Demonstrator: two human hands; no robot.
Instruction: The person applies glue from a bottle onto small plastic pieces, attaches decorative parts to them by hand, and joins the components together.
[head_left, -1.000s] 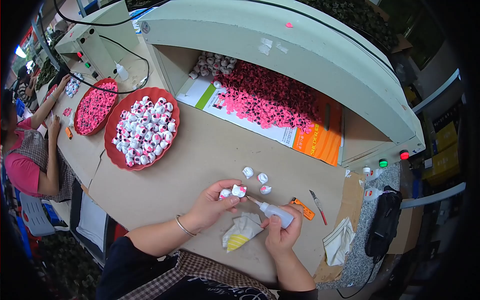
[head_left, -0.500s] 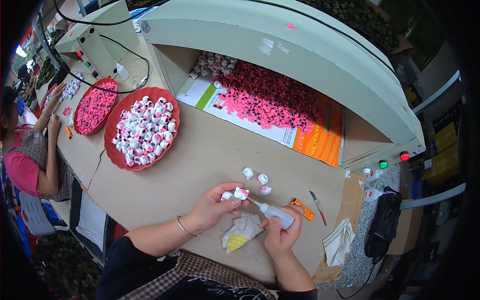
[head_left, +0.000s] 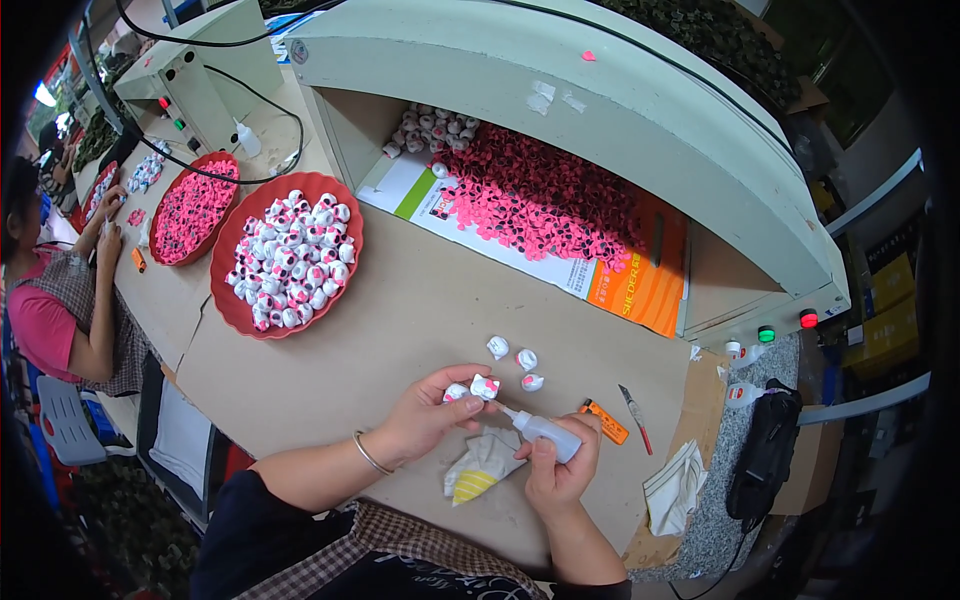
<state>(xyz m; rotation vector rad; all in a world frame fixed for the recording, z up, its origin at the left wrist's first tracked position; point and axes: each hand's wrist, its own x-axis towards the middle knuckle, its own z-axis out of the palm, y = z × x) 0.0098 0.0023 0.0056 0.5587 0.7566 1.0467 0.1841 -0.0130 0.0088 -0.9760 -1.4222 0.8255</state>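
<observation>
Pinched in the fingers of my left hand (head_left: pixel 425 415) are two small white cat-head figures with pink marks; one cat-head figure (head_left: pixel 484 387) is up at the fingertips, the other beside it. My right hand (head_left: pixel 562 468) grips a small translucent squeeze bottle (head_left: pixel 548 436) with a thin nozzle. Its tip points at the underside of the upper figure; whether they touch I cannot tell. Three loose figures (head_left: pixel 527 359) lie just beyond my hands. Below the bottle lies a crumpled white and yellow cloth (head_left: pixel 478 470).
An orange lighter (head_left: pixel 606 422), a tweezer-like tool (head_left: pixel 635 420) and a folded cloth (head_left: pixel 677 490) lie to the right. At left stands a red bowl (head_left: pixel 222 300) of figures. Pink pieces (head_left: pixel 530 200) heap under the pale arched cabinet (head_left: pixel 560 75). A co-worker (head_left: pixel 70 310) sits far left.
My right hand and the bottle have shifted slightly left. My left hand keeps its hold on the figures almost unmoved. The co-worker's hands have moved a little.
</observation>
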